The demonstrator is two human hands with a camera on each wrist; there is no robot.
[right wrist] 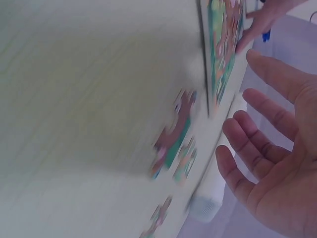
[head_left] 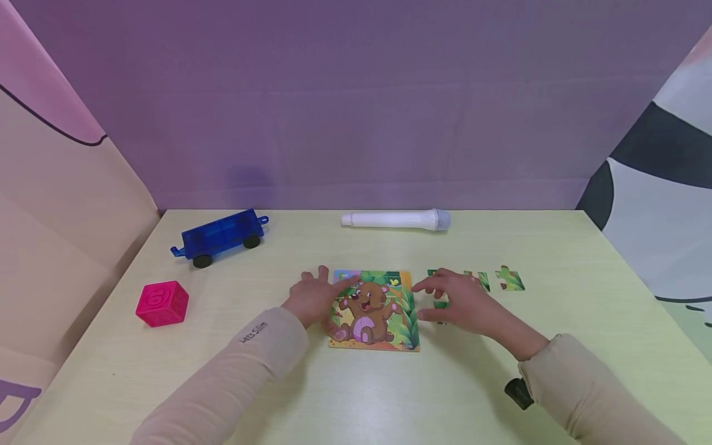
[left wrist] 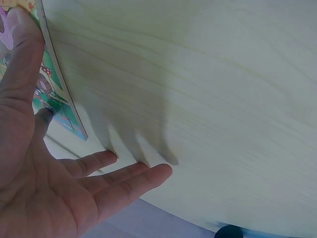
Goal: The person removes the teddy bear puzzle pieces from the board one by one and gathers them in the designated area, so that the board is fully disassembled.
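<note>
A square jigsaw puzzle (head_left: 403, 327) with a brown bear picture lies flat in the middle of the table. My left hand (head_left: 311, 300) is at its left side, thumb and index finger stretched over the picture and touching it. In the left wrist view, the other fingers (left wrist: 133, 186) reach out past the puzzle's edge, holding nothing. My right hand (head_left: 467, 303) hovers just right of the puzzle with fingers spread and nothing in them. Beside and partly under it lie several loose puzzle pieces (head_left: 510, 279); in the right wrist view, a brown and green piece (right wrist: 176, 131) lies near the puzzle.
A white toy microphone (head_left: 392, 220) lies along the table's back edge. At the back left stands a blue toy wagon (head_left: 222, 236), with a pink block (head_left: 162, 303) in front of it. A purple cloth wall (head_left: 367, 123) rises behind the table.
</note>
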